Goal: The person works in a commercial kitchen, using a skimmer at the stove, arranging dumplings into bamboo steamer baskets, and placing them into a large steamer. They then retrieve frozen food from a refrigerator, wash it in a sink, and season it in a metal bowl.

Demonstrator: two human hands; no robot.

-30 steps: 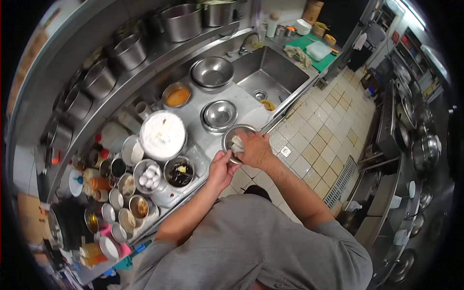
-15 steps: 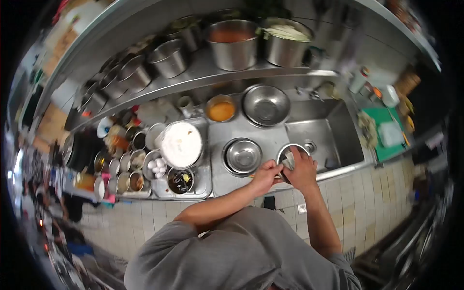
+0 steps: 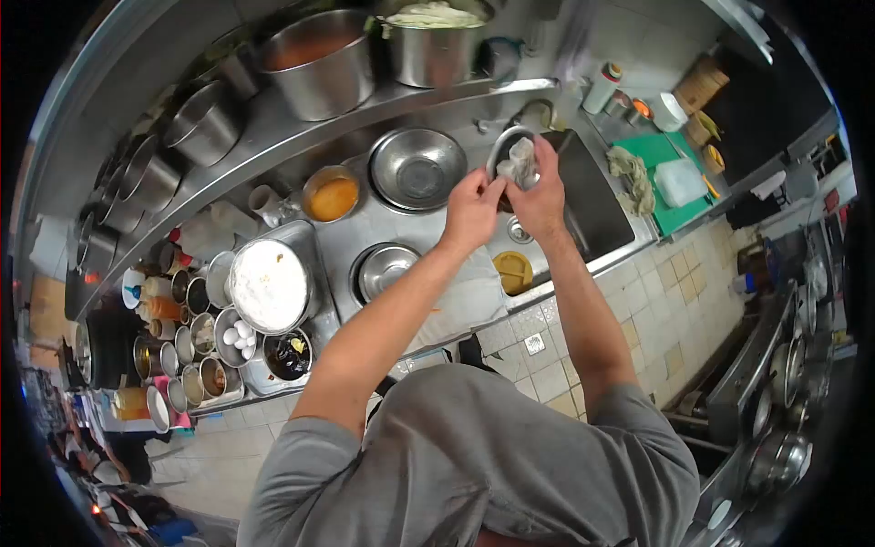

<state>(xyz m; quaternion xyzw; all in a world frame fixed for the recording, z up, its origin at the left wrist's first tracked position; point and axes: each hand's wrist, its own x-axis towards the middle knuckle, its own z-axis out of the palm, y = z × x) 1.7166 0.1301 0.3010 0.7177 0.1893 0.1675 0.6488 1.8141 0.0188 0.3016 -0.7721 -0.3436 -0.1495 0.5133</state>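
A small metal bowl [image 3: 498,146] is tilted over the left part of the sink [image 3: 583,196]. My left hand [image 3: 472,211] grips its near left side with the fingers closed. My right hand [image 3: 538,193] is at the bowl's right side, its fingers curled against whitish, translucent pieces [image 3: 519,162] inside the mouth. What these pieces are I cannot make out. Part of the bowl is hidden behind both hands. Below the hands, a yellow round piece [image 3: 513,272] lies at the sink's near left corner.
Left of the sink are a large metal bowl [image 3: 417,169], a smaller bowl [image 3: 387,271] and an orange-filled pan [image 3: 331,195]. Farther left stand a white-filled tub [image 3: 271,284] and a bowl of eggs [image 3: 240,337]. Pots [image 3: 319,77] line the overhead shelf. A green cutting board [image 3: 670,210] lies right.
My hands and the bowl have moved away from the counter's front edge to over the sink, and the bowl is more tilted. The camera view has turned to the right.
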